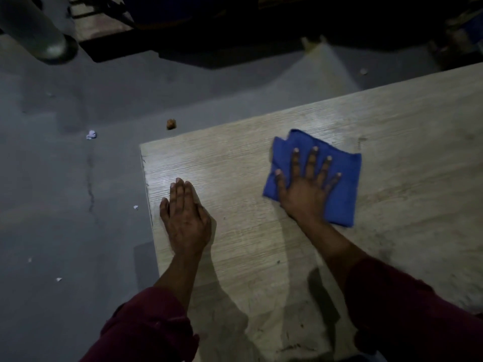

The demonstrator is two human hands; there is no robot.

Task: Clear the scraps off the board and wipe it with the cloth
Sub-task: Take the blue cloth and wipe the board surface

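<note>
Far left, the grey floor [65, 165] is seen littered with scraps: one crumpled white scrap [91, 134], one brown scrap [171, 124] just off the board's far corner, and three smaller white bits, at [135, 207], [29, 260] and [59, 279]. Five scraps in all can be counted on the floor; none can be made out on the board. At top left one grey cylinder [34, 24] is partly seen, standing on the floor.

Next, the pale wood-grain board [248, 244] is seen running from centre to the right edge, with a few dark specks and smudges on it. The left hand [184, 218] is laid flat near the board's left edge, palm down, fingers straight and held together, nothing gripped. One dark red sleeve [149, 327] is seen at that forearm.

Further right, one blue cloth [345, 189], folded, is pressed onto the board under the right hand [307, 189]. That hand is spread wide, fingers apart, palm flat on the cloth, pressing rather than clutching. A second dark red sleeve [407, 314] is seen at bottom right.
</note>
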